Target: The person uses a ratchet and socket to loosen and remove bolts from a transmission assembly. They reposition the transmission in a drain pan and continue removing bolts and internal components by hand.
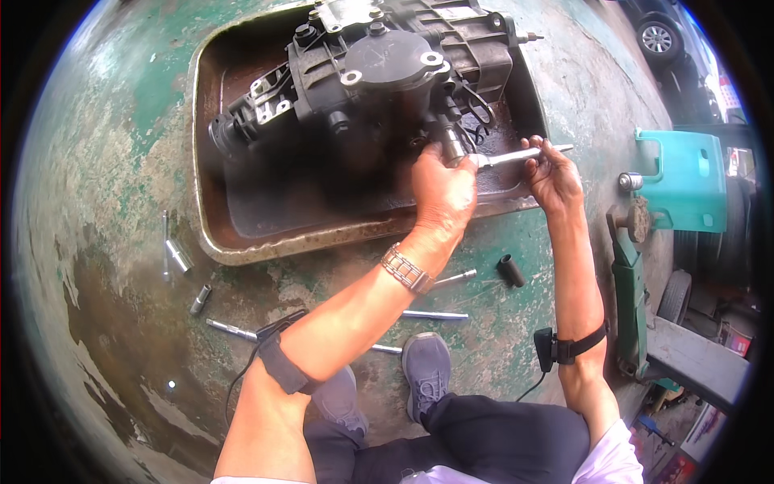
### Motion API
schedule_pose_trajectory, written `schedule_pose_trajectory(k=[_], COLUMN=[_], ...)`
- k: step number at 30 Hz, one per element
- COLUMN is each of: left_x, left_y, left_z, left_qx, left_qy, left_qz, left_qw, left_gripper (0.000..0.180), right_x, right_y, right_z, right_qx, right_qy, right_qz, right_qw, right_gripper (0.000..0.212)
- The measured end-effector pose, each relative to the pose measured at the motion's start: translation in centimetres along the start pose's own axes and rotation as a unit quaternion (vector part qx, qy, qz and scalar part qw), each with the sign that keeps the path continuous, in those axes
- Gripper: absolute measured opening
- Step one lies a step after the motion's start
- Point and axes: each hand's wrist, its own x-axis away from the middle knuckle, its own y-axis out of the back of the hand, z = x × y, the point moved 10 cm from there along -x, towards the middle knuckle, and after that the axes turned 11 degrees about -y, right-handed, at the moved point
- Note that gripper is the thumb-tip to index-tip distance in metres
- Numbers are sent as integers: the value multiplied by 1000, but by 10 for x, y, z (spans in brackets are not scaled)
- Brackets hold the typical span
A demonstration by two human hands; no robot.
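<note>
So nearest, by the shoes (pixel 427 373), a chrome bar (pixel 435 315) and a dark socket (pixel 509 270) lay loose on the floor. Past those was a metal tray (pixel 306 247). Over it, the left hand (pixel 443 192) had fingers wrapped around a ratchet wrench's (pixel 512 156) head, the right hand (pixel 556 177) gripping its handle. My guess: a fastener was being turned, no idea which way; next called for a steady head and a handle swing. Farthest, the gearbox-looking unit (pixel 387 60) sat in the tray.
</note>
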Motion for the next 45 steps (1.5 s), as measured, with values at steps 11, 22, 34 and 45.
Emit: schedule_pose_trajectory(k=[11,22,34,45], left_x=[-3,1,0,-2], left_y=[-1,-4,0,3], left_z=[5,-2,-5,7], left_qx=[103,77,14,54], left_qy=[-7,9,-54,-12], left_qz=[26,14,41,37], left_qw=[994,997,998,998], left_gripper=[18,19,30,32], right_x=[13,4,2,31], right_y=[-39,-25,0,-37], right_z=[23,12,-17,13], right_qx=[78,35,-31,32], right_qy=[49,31,-8,99], right_qz=[50,28,15,-1], right_qw=[994,999,999,995], right_gripper=[18,15,15,16])
